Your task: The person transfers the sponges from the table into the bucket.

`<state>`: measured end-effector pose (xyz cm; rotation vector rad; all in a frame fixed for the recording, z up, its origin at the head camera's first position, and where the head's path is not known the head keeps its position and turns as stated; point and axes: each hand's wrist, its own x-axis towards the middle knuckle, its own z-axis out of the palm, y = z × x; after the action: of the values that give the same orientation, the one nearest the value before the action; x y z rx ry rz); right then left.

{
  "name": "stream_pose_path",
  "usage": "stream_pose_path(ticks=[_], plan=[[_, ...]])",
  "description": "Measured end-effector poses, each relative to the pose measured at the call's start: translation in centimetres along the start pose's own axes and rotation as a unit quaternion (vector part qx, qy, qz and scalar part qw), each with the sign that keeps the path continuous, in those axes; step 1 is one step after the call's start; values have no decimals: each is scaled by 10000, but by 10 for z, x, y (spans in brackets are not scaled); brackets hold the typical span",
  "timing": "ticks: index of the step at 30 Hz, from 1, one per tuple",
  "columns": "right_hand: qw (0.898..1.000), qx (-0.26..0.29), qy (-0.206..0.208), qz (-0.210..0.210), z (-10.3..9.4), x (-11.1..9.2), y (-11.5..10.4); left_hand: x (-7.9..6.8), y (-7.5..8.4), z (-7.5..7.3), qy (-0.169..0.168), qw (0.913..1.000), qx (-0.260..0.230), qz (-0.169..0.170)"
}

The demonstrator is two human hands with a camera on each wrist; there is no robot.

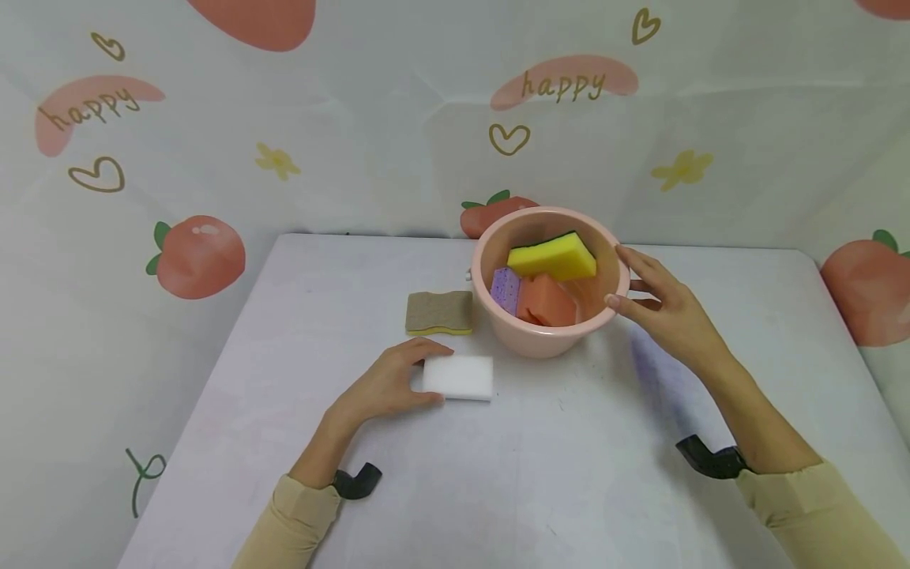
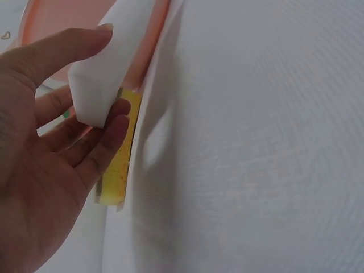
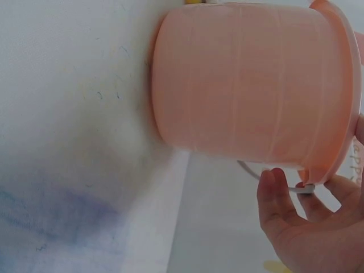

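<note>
My left hand (image 1: 387, 385) pinches a white sponge block (image 1: 458, 378) by its left end, thumb on one side and fingers on the other. In the left wrist view the block (image 2: 105, 71) is held up off the tabletop. A pink bucket (image 1: 536, 345) stands at the back, right of centre, its rim between the thumb and fingers of my right hand (image 1: 664, 308). Inside it lie a yellow sponge (image 1: 558, 258) with a dark green side, a purple sponge (image 1: 505, 289) and an orange sponge (image 1: 546, 302).
A yellow sponge with a grey-brown top (image 1: 438, 311) lies on the white table (image 1: 569, 482), left of the bucket and behind the white block. The bucket's thin handle (image 3: 301, 190) hangs by its rim. A printed cloth backdrop (image 1: 398, 118) rises behind the table.
</note>
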<state>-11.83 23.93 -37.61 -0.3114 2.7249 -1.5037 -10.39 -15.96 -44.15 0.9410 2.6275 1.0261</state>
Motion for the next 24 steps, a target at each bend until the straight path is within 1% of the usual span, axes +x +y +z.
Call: stream_pose_path(ticks=[4, 10, 13, 18, 24], plan=[[10000, 21, 16, 66, 0, 0, 0, 0, 1, -3, 41, 9999, -127, 54], [9998, -46, 21, 195, -1, 0, -1, 0, 2, -8, 176, 9992, -357, -7], [9997, -79, 13, 231, -1, -1, -4, -1, 1, -10, 228, 9986, -466, 25], [9999, 11, 23, 124, 0, -4, -16, -1, 2, -12, 321, 9974, -641, 108], [9999, 118, 64, -24, 0, -6, -29, 0, 6, -16, 334, 9967, -736, 90]])
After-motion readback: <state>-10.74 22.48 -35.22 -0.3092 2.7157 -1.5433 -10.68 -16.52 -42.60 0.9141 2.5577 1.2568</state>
